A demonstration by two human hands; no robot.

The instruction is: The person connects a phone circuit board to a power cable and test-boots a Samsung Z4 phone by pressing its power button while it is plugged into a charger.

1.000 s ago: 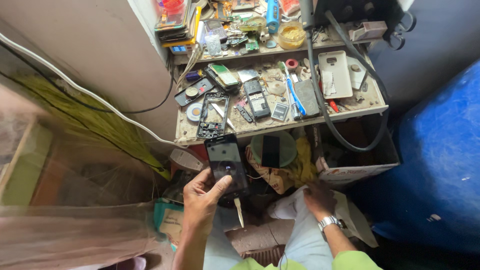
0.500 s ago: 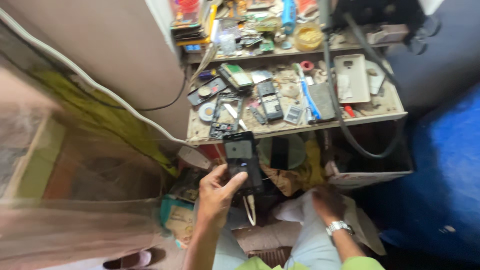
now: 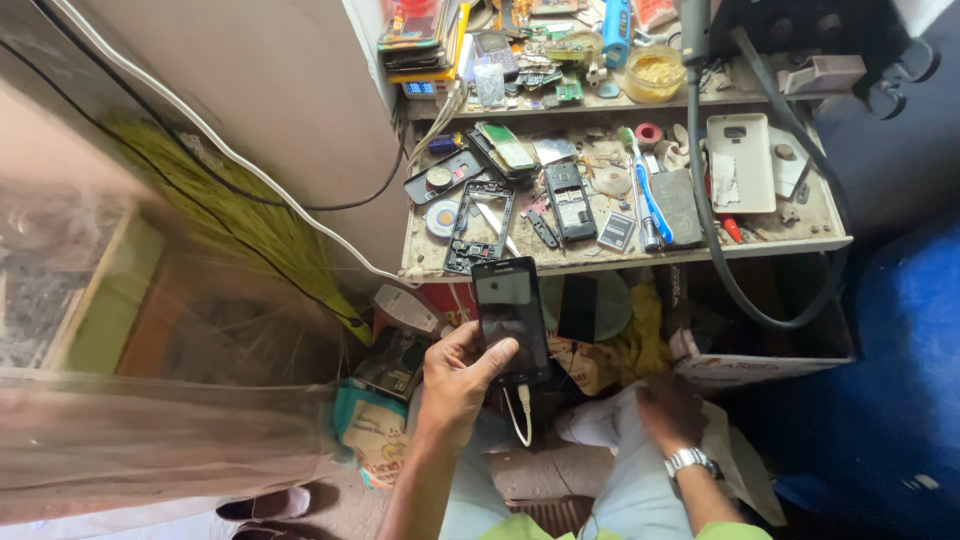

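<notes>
My left hand (image 3: 458,378) grips a black smartphone (image 3: 510,315) upright in front of me, thumb across its lower screen. A white cable (image 3: 522,412) hangs from the phone's bottom edge. The screen is dark. My right hand (image 3: 668,410), with a metal wristwatch, rests palm down on my right knee and on a pale cloth (image 3: 600,425) there; its fingers are curled and nothing shows inside them. Just beyond the phone is a cluttered workbench shelf (image 3: 800,243) with opened phones and parts.
On the shelf lie a bare phone frame (image 3: 480,225), a keypad phone (image 3: 570,200), a blue toothbrush (image 3: 648,195), a white phone back (image 3: 740,162) and a thick black hose (image 3: 710,250). A yellow jar (image 3: 655,72) stands behind. A glass case (image 3: 150,330) stands left, a blue surface (image 3: 890,360) right.
The view has shifted, so the shelf sits a little further right and higher. My left hand keeps hold of the phone; my right hand stays on my knee.
</notes>
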